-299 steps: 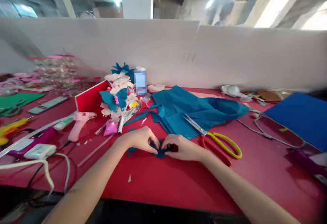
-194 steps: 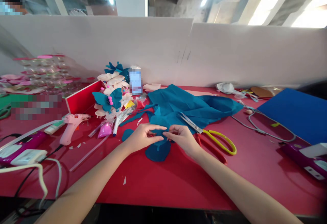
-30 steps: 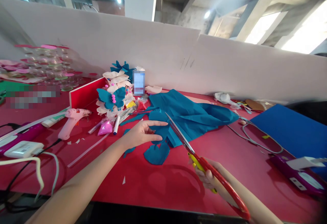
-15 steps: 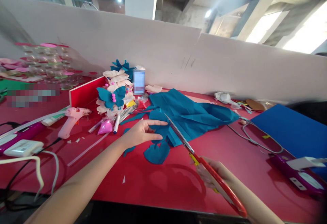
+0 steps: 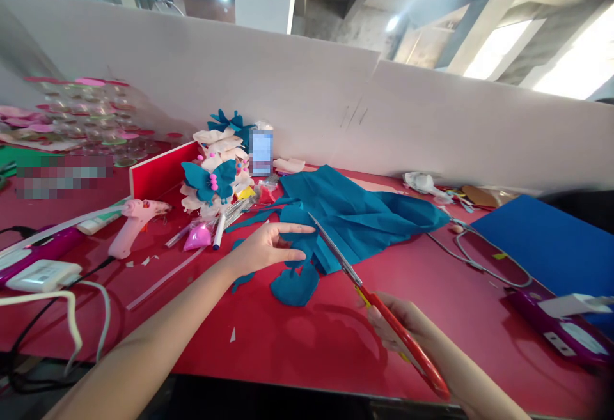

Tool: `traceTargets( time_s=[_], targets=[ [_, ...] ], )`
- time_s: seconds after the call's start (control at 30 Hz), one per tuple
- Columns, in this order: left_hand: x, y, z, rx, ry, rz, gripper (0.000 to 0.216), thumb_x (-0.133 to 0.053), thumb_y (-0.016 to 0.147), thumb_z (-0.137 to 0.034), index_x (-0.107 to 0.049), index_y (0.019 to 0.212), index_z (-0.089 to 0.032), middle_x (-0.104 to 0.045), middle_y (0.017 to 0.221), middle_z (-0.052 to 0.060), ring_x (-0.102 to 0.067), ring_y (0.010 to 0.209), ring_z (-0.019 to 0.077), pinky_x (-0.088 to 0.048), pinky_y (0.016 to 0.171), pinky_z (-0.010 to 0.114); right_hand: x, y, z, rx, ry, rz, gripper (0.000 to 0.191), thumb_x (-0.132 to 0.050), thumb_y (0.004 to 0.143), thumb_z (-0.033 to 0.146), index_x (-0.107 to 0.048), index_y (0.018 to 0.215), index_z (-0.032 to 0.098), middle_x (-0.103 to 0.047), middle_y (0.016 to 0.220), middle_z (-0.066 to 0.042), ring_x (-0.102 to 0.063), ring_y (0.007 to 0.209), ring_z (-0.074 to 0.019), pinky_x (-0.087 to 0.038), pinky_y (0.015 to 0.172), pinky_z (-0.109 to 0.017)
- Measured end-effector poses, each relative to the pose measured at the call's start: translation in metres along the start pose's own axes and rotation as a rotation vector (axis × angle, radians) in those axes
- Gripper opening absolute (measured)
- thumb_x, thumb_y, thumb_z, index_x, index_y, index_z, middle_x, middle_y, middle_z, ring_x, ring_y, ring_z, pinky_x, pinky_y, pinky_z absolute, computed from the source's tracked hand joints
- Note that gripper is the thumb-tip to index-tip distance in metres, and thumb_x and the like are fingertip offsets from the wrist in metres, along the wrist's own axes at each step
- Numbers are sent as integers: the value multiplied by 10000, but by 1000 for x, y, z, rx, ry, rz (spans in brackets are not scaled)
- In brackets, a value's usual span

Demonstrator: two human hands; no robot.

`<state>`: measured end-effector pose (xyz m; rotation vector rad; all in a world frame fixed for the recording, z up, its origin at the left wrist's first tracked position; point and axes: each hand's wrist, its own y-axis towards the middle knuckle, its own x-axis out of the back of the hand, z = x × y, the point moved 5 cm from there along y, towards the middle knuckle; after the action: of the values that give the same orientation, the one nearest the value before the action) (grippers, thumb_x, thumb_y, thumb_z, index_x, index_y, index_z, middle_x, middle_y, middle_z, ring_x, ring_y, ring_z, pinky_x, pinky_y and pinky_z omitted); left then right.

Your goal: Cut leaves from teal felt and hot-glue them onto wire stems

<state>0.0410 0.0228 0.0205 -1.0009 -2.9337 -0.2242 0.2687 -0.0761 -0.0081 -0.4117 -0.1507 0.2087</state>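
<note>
Head: scissors in right hand, left hand at teal cloth

No legible text or numbers.

Cloth and near cutout are coloured teal | scissors are coloured red, yellow and silver | tabletop is coloured red | left butterfly is coloured teal, dotted pink | right sheet is coloured blue

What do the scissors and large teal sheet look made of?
Scissors: blades look like metal, silvery and shiny; handles probably plastic, red and yellow, the red glossy. Large teal sheet: likely felt or similar cloth, matte, with soft folds.
</note>
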Motion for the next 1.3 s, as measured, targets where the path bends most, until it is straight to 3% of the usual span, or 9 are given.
traceTargets(
  time_s=[0.13, 0.3, 0.5, 0.83, 1.07, 1.3],
  targets=[
    [-1, 0, -1, -1, -28, 0, 498, -739, 718, -303, -601, 1195, -285, -705, 997, 11, -653, 818, 173, -497, 791, 361, -6, 0, -3, 22, -15, 1, 476, -685, 659, 598, -610, 850, 168, -362, 515, 68, -330, 429, -54, -313, 410, -183],
    [0, 0, -1, -1, -46, -10, 503, -744, 714, -309, -600, 1195, -275, -702, 986, 11, -647, 796, 164, -499, 767, 343, -11, -8, -1, 155, -54, -16, 614, -662, 625, 693, -606, 911, 152, -437, 631, 17, -383, 505, -81, -371, 452, -205],
    [0, 0, 0, 5, -30, -9, 519, -732, 725, -315, -582, 1220, -271, -704, 914, 6, -635, 757, 157, -489, 752, 332, -11, -22, 6, 151, -82, -8, 734, -606, 633, 745, -595, 1078, 162, -506, 798, -47, -462, 616, -132, -436, 547, -252],
    [1, -1, -1, -5, -27, -8, 507, -737, 715, -316, -597, 1201, -280, -697, 990, 17, -633, 754, 155, -494, 722, 324, -10, -8, 2, 170, -72, 39, 626, -644, 653, 686, -596, 984, 156, -440, 671, 15, -369, 535, -85, -361, 494, -216],
    [2, -2, -2, 14, 8, -13, 498, -742, 716, -306, -609, 1194, -267, -708, 969, 18, -634, 745, 150, -502, 719, 312, -7, 6, -10, 170, -61, -45, 483, -624, 677, 634, -580, 839, 181, -391, 575, 44, -316, 455, -71, -282, 413, -202],
    [3, -1, 0, 24, 12, -19, 502, -746, 708, -319, -611, 1189, -268, -707, 908, 10, -623, 698, 144, -497, 686, 307, -6, 15, -17, 75, -41, 77, 516, -652, 639, 638, -558, 857, 180, -366, 523, 72, -284, 405, -48, -254, 384, -185]
  ],
)
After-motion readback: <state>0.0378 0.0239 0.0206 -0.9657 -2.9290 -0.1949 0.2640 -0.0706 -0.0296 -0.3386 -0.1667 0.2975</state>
